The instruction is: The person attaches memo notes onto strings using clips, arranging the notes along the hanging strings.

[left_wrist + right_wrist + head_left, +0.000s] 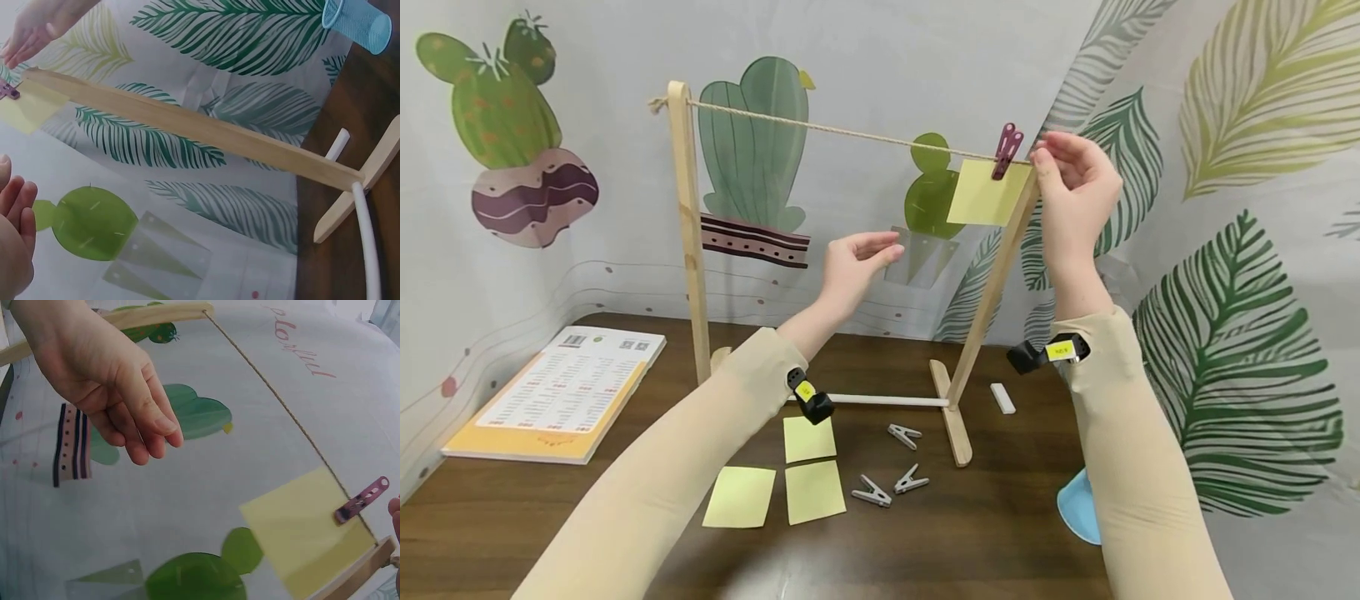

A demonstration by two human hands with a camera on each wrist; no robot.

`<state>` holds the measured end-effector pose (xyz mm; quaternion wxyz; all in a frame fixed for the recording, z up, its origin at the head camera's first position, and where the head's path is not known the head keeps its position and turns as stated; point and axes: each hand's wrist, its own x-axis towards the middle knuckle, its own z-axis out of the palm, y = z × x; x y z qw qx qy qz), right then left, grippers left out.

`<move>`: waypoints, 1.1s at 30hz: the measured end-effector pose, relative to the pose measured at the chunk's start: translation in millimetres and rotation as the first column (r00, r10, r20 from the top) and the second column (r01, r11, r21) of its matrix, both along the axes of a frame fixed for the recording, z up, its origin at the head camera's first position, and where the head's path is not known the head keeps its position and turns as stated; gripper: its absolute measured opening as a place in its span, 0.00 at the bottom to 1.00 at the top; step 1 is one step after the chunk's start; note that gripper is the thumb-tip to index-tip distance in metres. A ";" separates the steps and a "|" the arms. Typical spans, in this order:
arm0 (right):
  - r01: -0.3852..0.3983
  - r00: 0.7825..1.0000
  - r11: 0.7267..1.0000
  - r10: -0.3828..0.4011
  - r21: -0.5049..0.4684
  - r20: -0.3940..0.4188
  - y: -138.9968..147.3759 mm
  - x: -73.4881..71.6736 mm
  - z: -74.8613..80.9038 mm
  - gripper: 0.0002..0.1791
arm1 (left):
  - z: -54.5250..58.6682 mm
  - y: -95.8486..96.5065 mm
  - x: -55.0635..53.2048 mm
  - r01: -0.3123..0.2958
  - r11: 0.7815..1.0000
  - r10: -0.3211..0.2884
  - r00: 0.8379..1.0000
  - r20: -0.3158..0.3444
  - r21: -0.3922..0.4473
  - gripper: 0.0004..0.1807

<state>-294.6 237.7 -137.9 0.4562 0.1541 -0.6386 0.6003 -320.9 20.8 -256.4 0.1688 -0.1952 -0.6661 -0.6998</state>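
Note:
A purple clothespin (pixel 1007 152) clips a yellow sticky note (pixel 987 193) onto a twine line (pixel 842 130), close to the right wooden post (pixel 997 292). My right hand (pixel 1078 187) is raised at the top of that post, beside the clothespin but apart from it. Its fingers are loosely bent, with nothing visible between them. Lower and nearer the middle, my left hand (pixel 857 265) hovers in the air below the line, its fingers relaxed and holding nothing. The left wrist view also shows the note (pixel 30 109) hanging by the post.
Several yellow sticky notes (pixel 815 492) lie on the dark table near grey clothespins (pixel 872 492). A white bar (pixel 887 401) joins the stand's feet. A white block (pixel 1002 398) lies right of the stand, a calendar (pixel 550 392) at left. My right sleeve partly covers a blue mesh holder (pixel 1078 506).

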 end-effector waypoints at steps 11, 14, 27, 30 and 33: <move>0.010 1.000 0.993 -0.007 0.114 -0.025 -4.8 8.2 -73.4 0.09 | -54.7 -27.3 10.2 -0.053 0.998 0.056 0.993 0.108 -0.037 0.16; -0.024 1.000 0.992 0.025 0.123 -0.005 -8.6 10.8 -94.7 0.11 | -72.4 -35.5 14.8 -0.061 0.993 0.072 0.993 0.098 -0.105 0.15; -0.084 0.968 0.976 0.032 0.198 0.250 -28.3 37.5 -170.8 0.09 | -133.3 -53.3 39.5 -0.107 0.967 0.142 0.980 0.142 -0.231 0.14; -0.110 0.939 0.961 0.017 0.254 0.345 -30.9 44.0 -185.9 0.11 | -145.9 -58.8 42.8 -0.120 0.956 0.167 0.973 0.159 -0.268 0.15; -0.134 0.899 0.959 0.011 0.251 0.437 -29.8 43.1 -202.9 0.12 | -158.7 -64.6 45.3 -0.132 0.942 0.195 0.964 0.183 -0.309 0.16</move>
